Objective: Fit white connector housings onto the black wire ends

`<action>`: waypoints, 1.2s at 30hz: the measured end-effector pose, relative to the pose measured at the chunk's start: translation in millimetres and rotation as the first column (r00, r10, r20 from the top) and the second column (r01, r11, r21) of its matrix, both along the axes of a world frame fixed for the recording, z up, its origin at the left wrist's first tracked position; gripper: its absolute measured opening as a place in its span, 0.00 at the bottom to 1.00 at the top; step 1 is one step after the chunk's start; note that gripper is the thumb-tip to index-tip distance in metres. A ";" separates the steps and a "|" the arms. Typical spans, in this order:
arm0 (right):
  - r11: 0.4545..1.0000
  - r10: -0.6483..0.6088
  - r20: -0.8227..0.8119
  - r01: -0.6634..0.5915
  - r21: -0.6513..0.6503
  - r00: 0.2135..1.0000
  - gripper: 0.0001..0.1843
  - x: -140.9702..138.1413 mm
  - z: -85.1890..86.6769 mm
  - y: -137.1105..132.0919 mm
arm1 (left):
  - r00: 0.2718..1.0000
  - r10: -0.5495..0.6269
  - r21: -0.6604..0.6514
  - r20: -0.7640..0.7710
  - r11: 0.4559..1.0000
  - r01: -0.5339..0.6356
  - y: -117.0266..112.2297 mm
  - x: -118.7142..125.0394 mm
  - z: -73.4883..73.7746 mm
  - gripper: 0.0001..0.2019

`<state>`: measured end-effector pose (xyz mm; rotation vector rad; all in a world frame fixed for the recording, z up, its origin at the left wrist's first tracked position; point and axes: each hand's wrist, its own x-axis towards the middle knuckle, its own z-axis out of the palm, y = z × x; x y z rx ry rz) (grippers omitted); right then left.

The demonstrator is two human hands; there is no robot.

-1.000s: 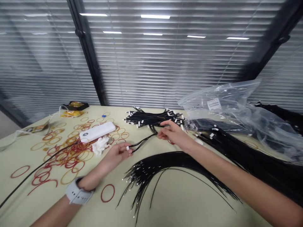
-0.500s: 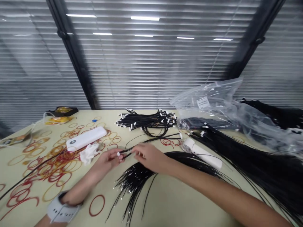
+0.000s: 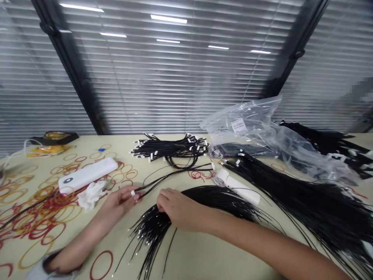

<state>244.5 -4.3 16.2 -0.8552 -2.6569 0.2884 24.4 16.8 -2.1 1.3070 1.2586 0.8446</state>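
My left hand (image 3: pixel 124 200) pinches a black cable by its white connector (image 3: pixel 133 193). From there the black cable (image 3: pixel 163 178) runs rightward to another white connector (image 3: pixel 213 166). My right hand (image 3: pixel 177 208) rests over a bundle of thin black wires (image 3: pixel 151 225) with shiny bare ends. Its fingers are curled closed at the wires, and the fingertips are hidden, so what they grip cannot be seen. The bundle curves away to the right beneath my right forearm.
Behind lies a pile of black cables (image 3: pixel 171 147) with white connectors. Coloured rubber bands (image 3: pixel 43 217), a white power bank (image 3: pixel 89 175) and crumpled tissue (image 3: pixel 91 194) lie left. A white handheld device (image 3: pixel 241 188), clear plastic bag (image 3: pixel 241 132) and long black wires (image 3: pixel 291 194) occupy the right.
My right hand has left the cable beside my left hand and moved down onto the wire bundle. My left hand keeps the connector end. The view has shifted a little to the right.
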 end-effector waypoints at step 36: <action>0.993 -0.115 -0.398 0.114 -0.028 0.910 0.08 -36.4 3.3 46.8 | 1.000 -0.016 0.294 0.027 0.956 0.007 -12.6 3.6 1.7 0.05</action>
